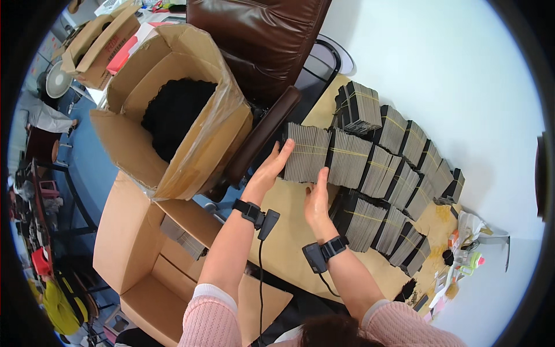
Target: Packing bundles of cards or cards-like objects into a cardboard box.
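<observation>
My left hand (pixel 269 166) grips the left end of a banded bundle of thin grey-edged, black-faced pieces (pixel 307 151) at the near end of a row. My right hand (pixel 317 196) is at that bundle's lower right edge, its fingers partly hidden, beside the adjoining bundle (pixel 349 159). Several similar bundles (pixel 393 128), held with yellow bands, stand in rows on the tan tabletop (pixel 283 231). One more (pixel 361 107) stands higher at the back. Both wrists wear black straps with cabled devices.
An open cardboard box (pixel 121 139) holding black material (pixel 176 115) sits beside a brown chair (pixel 248 34). A larger open box (pixel 139 243) below holds grey bundles. Small items (pixel 462 248) lie at the table's right. A person's leg (pixel 52 118) shows at far left.
</observation>
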The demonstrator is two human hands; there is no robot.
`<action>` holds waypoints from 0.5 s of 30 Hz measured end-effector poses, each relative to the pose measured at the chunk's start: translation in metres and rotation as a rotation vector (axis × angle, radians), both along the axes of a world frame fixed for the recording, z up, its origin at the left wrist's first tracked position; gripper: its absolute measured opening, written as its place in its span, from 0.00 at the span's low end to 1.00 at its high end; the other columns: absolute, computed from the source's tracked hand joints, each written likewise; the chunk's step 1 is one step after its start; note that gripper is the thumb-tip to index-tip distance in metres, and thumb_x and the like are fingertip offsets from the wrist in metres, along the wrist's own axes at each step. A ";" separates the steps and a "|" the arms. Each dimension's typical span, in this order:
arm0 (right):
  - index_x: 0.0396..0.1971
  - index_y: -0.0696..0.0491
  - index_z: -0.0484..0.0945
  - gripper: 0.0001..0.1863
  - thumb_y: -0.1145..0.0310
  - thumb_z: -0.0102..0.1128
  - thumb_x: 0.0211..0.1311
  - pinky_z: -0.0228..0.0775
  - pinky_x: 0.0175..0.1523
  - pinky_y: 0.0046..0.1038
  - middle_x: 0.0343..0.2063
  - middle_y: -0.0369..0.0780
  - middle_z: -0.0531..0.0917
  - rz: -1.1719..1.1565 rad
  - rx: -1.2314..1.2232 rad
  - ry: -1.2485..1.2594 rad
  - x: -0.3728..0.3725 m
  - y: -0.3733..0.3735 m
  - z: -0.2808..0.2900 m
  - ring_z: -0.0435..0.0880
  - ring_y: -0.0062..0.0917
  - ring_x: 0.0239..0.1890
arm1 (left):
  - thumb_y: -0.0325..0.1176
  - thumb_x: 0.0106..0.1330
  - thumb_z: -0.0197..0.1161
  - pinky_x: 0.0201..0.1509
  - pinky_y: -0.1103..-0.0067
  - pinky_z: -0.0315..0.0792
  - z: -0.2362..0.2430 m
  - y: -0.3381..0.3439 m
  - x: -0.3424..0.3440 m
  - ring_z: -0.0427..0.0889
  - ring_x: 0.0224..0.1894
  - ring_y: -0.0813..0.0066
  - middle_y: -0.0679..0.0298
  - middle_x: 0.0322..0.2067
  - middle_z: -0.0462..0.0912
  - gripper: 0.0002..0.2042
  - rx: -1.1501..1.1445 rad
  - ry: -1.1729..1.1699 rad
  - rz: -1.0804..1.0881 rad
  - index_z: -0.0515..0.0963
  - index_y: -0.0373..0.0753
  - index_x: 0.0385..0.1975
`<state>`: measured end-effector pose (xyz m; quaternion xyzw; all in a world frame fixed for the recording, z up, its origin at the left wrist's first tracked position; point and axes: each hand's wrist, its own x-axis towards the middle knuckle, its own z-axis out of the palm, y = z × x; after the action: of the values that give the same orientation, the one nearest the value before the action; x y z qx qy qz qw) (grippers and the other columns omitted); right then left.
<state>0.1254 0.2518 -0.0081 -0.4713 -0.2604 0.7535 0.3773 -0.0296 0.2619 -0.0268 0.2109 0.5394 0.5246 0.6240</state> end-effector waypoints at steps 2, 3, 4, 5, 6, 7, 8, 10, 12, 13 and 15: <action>0.69 0.56 0.43 0.49 0.35 0.47 0.60 0.28 0.72 0.35 0.68 0.41 0.50 0.085 0.001 0.031 -0.001 0.004 0.003 0.42 0.30 0.71 | 0.68 0.54 0.58 0.71 0.72 0.44 -0.003 0.006 -0.001 0.47 0.71 0.59 0.44 0.68 0.48 0.58 -0.002 0.014 -0.022 0.38 0.25 0.67; 0.68 0.56 0.48 0.47 0.37 0.49 0.61 0.30 0.72 0.35 0.67 0.37 0.54 0.147 -0.002 0.068 -0.002 0.006 0.004 0.45 0.28 0.70 | 0.65 0.54 0.61 0.70 0.72 0.49 -0.004 0.007 -0.001 0.53 0.69 0.59 0.44 0.66 0.52 0.56 -0.005 -0.047 -0.044 0.40 0.25 0.67; 0.66 0.56 0.55 0.42 0.40 0.51 0.62 0.33 0.71 0.34 0.65 0.34 0.59 0.105 -0.006 0.073 -0.003 0.006 0.005 0.50 0.25 0.68 | 0.62 0.54 0.63 0.68 0.72 0.53 -0.003 0.008 -0.002 0.58 0.67 0.60 0.45 0.64 0.57 0.55 -0.005 -0.106 -0.067 0.42 0.25 0.67; 0.66 0.56 0.55 0.42 0.40 0.51 0.62 0.33 0.71 0.34 0.65 0.34 0.59 0.094 -0.028 0.052 -0.005 0.007 0.006 0.50 0.25 0.68 | 0.62 0.54 0.63 0.68 0.72 0.53 -0.001 0.007 -0.002 0.58 0.67 0.60 0.45 0.64 0.57 0.55 -0.010 -0.103 -0.066 0.42 0.25 0.67; 0.65 0.56 0.55 0.40 0.42 0.51 0.63 0.37 0.70 0.33 0.64 0.35 0.60 0.081 -0.008 0.022 -0.007 0.007 0.006 0.53 0.25 0.66 | 0.58 0.55 0.65 0.67 0.73 0.56 0.002 0.006 -0.002 0.61 0.64 0.61 0.46 0.62 0.60 0.53 -0.001 -0.160 -0.023 0.43 0.25 0.67; 0.65 0.56 0.56 0.39 0.44 0.51 0.64 0.40 0.69 0.32 0.63 0.35 0.62 0.059 0.011 -0.009 -0.008 0.006 0.006 0.56 0.25 0.65 | 0.54 0.56 0.66 0.65 0.74 0.60 0.006 0.004 -0.001 0.64 0.62 0.62 0.48 0.60 0.64 0.50 -0.010 -0.213 0.012 0.45 0.25 0.66; 0.65 0.56 0.56 0.39 0.44 0.51 0.64 0.40 0.69 0.32 0.63 0.35 0.62 0.071 0.007 -0.004 -0.010 0.003 0.006 0.56 0.25 0.65 | 0.54 0.56 0.66 0.65 0.74 0.60 0.011 0.000 -0.001 0.64 0.62 0.62 0.48 0.60 0.64 0.50 0.004 -0.211 0.024 0.45 0.25 0.66; 0.64 0.56 0.57 0.36 0.47 0.52 0.65 0.46 0.68 0.29 0.62 0.36 0.63 0.100 0.033 -0.001 -0.012 -0.006 0.005 0.60 0.25 0.64 | 0.51 0.58 0.66 0.63 0.75 0.62 0.023 -0.014 -0.004 0.65 0.61 0.63 0.48 0.59 0.65 0.48 0.063 -0.334 0.023 0.45 0.26 0.67; 0.64 0.61 0.55 0.40 0.46 0.53 0.64 0.49 0.67 0.29 0.62 0.41 0.62 0.151 0.062 -0.042 -0.007 -0.023 0.005 0.60 0.28 0.63 | 0.51 0.59 0.65 0.63 0.75 0.62 0.033 -0.035 -0.006 0.65 0.62 0.63 0.48 0.60 0.64 0.47 0.065 -0.331 0.035 0.45 0.27 0.67; 0.63 0.65 0.53 0.44 0.44 0.54 0.63 0.51 0.67 0.29 0.62 0.46 0.61 0.173 0.081 -0.044 -0.004 -0.032 0.005 0.61 0.32 0.63 | 0.50 0.59 0.65 0.63 0.75 0.62 0.035 -0.045 -0.006 0.64 0.62 0.63 0.48 0.60 0.63 0.47 0.087 -0.339 0.046 0.45 0.27 0.67; 0.64 0.63 0.53 0.42 0.46 0.54 0.63 0.50 0.68 0.28 0.62 0.45 0.62 0.210 0.080 -0.078 0.003 -0.047 0.005 0.60 0.30 0.64 | 0.51 0.58 0.65 0.64 0.75 0.60 0.033 -0.062 -0.003 0.63 0.63 0.62 0.47 0.62 0.61 0.48 0.038 -0.271 0.052 0.43 0.26 0.67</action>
<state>0.1285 0.2051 -0.0034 -0.4550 -0.3524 0.7591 0.3044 -0.0321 0.2001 0.0065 0.1358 0.4451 0.5746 0.6733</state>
